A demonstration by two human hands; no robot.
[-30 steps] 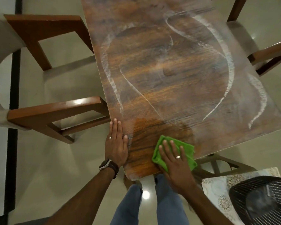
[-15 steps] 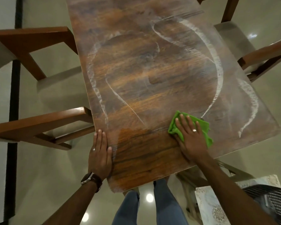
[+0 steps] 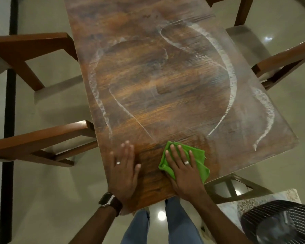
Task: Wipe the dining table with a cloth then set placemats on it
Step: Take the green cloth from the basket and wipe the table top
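At the far left a dark stripe (image 3: 8,120) runs along the pale floor (image 3: 42,199). Next to it stand two wooden chairs (image 3: 33,138), one behind the other, both pushed against the left edge of the worktop (image 3: 157,76).

The worktop is long, of dark brown wood, and curved white streaks (image 3: 231,88) lie over most of its surface. Only the near strip, around the hands, looks darker and without streaks.

The left hand (image 3: 124,170) lies flat on the near left corner of the worktop, fingers straight and close together, holding nothing. It has a ring on one finger, and a watch (image 3: 107,199) with a dark strap sits on the wrist.

Just right of it, the right hand (image 3: 181,170) presses with spread, straight fingers on the green cloth (image 3: 200,164). The cloth is crumpled and lies on the near part of the worktop, close to the near edge; its folds show on both sides of the hand. This hand also has a ring.

Below the worktop edge the person's legs in blue jeans (image 3: 178,226) are seen.

On the right side stand more wooden chairs (image 3: 285,57). In the near right corner there is a patterned light surface (image 3: 250,203), and on it a black ribbed object (image 3: 280,224); I cannot tell what it is.
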